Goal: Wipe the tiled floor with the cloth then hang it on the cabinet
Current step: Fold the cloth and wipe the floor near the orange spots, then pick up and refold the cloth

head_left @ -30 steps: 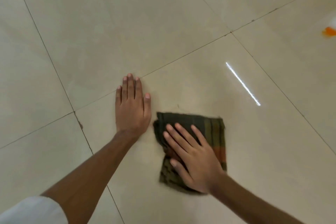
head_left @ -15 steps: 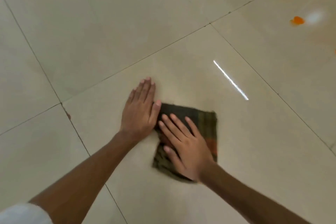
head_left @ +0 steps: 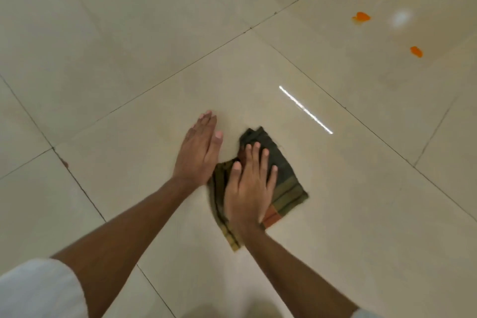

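The person's two arms are bare from the elbows down to the hands. The left hand (head_left: 198, 152) and the right hand (head_left: 249, 188) wear no gloves, rings or watch. The nails are short and plain. A white sleeve (head_left: 38, 289) covers the left upper arm, loose and soft.

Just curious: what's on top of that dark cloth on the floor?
The right hand lies flat on the cloth, covering its middle. The left hand rests beside it on the floor.
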